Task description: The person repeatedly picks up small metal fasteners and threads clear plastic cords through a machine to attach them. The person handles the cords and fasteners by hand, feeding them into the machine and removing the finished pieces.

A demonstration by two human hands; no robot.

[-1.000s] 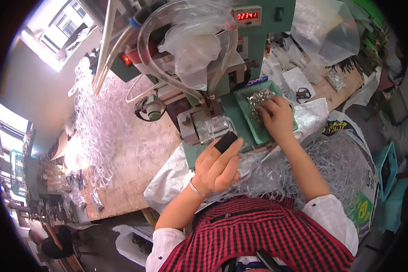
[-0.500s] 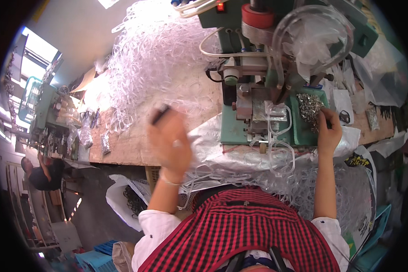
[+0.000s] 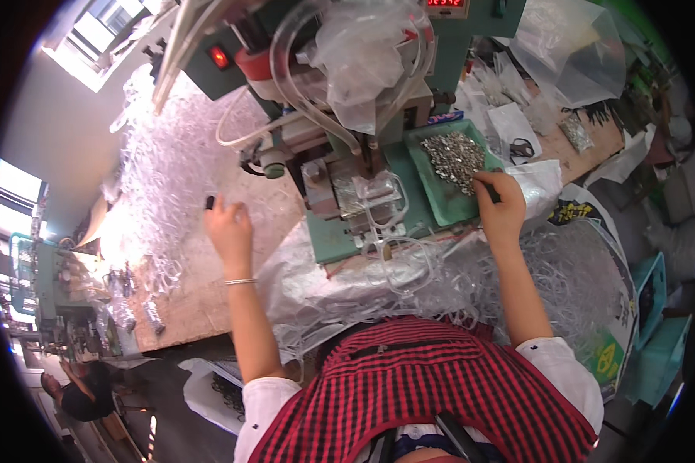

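Observation:
My left hand [image 3: 228,226] reaches out over the wooden bench [image 3: 201,301] and grips a small black piece [image 3: 210,202] at its fingertips, beside a big heap of clear plastic strips [image 3: 170,166]. My right hand [image 3: 500,207] rests at the near edge of a green tray [image 3: 432,197] filled with small silvery metal parts [image 3: 457,157]; its fingers are pinched into the pile, and whether they hold a part is hidden. Between the hands stands a green bench machine [image 3: 347,147] with clear hoses and a plastic bag over its head.
Clear plastic sheet and more strips [image 3: 440,270] lie along the bench front. Bags, scissors and small packets crowd the bench at the right [image 3: 564,123]. Another person [image 3: 81,393] sits at the lower left near other machines. A teal bin [image 3: 649,297] stands at the right.
The view swung across the bench and back. My left hand went from near my chest out to the left over the strips with the black piece. My right hand stayed at the tray.

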